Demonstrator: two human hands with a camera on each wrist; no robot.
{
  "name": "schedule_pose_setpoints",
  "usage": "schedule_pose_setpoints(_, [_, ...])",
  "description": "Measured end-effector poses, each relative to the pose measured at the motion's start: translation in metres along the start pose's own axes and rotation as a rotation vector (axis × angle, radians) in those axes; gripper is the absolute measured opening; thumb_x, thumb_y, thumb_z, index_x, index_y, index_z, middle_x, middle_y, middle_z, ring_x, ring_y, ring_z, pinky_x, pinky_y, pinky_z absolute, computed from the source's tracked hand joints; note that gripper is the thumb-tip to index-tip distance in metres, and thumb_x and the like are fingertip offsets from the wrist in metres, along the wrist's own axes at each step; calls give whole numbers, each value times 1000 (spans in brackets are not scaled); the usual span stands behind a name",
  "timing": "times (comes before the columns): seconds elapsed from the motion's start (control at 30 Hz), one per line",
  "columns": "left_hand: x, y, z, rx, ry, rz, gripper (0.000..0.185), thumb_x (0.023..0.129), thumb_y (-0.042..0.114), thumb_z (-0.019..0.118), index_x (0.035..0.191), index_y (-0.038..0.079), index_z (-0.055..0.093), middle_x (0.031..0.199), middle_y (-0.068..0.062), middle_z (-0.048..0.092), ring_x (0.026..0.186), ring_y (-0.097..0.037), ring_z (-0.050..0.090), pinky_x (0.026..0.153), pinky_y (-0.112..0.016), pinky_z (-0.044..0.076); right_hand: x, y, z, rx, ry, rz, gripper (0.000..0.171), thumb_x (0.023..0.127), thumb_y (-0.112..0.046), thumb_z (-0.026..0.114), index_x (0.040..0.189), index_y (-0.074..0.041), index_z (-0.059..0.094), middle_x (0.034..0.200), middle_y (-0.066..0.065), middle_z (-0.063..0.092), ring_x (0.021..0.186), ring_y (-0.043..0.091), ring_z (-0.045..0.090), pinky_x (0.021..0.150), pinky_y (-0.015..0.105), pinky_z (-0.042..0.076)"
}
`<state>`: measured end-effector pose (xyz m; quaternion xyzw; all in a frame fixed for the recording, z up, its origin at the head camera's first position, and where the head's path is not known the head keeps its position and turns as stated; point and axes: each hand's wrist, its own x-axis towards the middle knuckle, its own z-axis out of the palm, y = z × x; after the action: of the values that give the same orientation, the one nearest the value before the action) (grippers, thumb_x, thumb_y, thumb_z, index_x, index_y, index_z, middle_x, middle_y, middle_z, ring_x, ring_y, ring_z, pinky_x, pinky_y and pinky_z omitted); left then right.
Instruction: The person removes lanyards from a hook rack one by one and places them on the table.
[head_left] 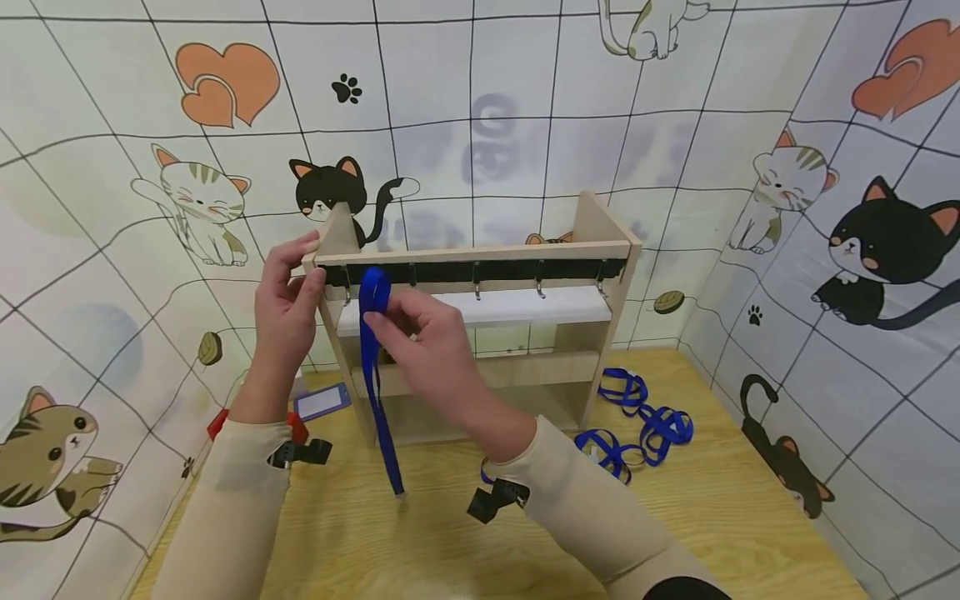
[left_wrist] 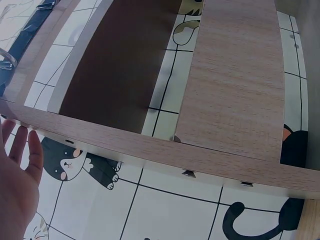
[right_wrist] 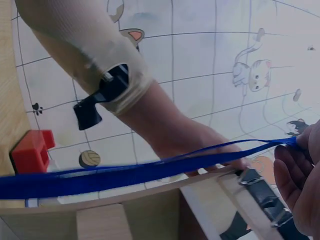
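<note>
A light wooden rack [head_left: 495,369] stands on the table, with a black strip [head_left: 442,272] of metal hooks [head_left: 477,292] along its upper front. My right hand [head_left: 435,350] pinches a blue lanyard [head_left: 367,350] between thumb and fingers, close to the leftmost hooks. The lanyard's top loop rises above the fingers, and its length hangs down in front of the rack. At the upper left corner, my left hand [head_left: 287,308] touches the rack's side, thumb by the front edge. In the left wrist view, its fingers [left_wrist: 35,155] are extended along the side panel's outer face.
Several blue lanyards [head_left: 667,429] lie coiled on the table [head_left: 750,500] right of the rack. A blue-framed badge holder [head_left: 322,402] lies at its left, near a red object [right_wrist: 32,155] partly hidden by my left arm. Cat-patterned walls [head_left: 465,67] enclose the back and sides.
</note>
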<state>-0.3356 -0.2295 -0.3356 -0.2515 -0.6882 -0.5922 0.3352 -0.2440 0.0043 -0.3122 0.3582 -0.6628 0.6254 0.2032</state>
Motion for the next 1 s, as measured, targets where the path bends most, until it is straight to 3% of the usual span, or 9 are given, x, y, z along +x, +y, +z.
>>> schedule_pose_setpoints(0.13, [0, 1, 0, -9, -1, -7, 40, 112, 13, 63, 150, 3, 59, 163, -7, 57, 140, -29, 54, 105, -29, 54, 1, -5, -14, -30, 13, -22, 9, 109, -8, 71, 106, -3, 78, 91, 3, 74, 74, 22, 66, 66, 30, 55])
schedule_pose_setpoints(0.53, [1, 2, 1, 4, 2, -11, 40, 112, 11, 61, 150, 0, 57, 163, -10, 56, 142, -34, 53, 106, -28, 52, 0, -1, -46, -119, 101, -9, 9, 108, -7, 71, 103, -4, 78, 86, 3, 71, 72, 21, 65, 67, 30, 52])
schedule_pose_setpoints(0.77, [1, 6, 1, 15, -1, -3, 39, 113, 11, 61, 150, 0, 57, 163, -9, 57, 143, -37, 51, 107, -29, 51, -4, 5, -44, -113, 73, 21, 9, 108, -7, 71, 105, -2, 77, 87, 4, 71, 73, 21, 63, 67, 29, 52])
schedule_pose_setpoints(1.0, [-3, 28, 6, 6, -10, 0, 40, 113, 13, 61, 149, -3, 56, 163, -12, 56, 143, -39, 50, 108, -29, 51, -11, 11, -36, -84, 44, 58, 9, 108, -6, 71, 105, -3, 78, 89, 3, 74, 71, 19, 62, 62, 28, 47])
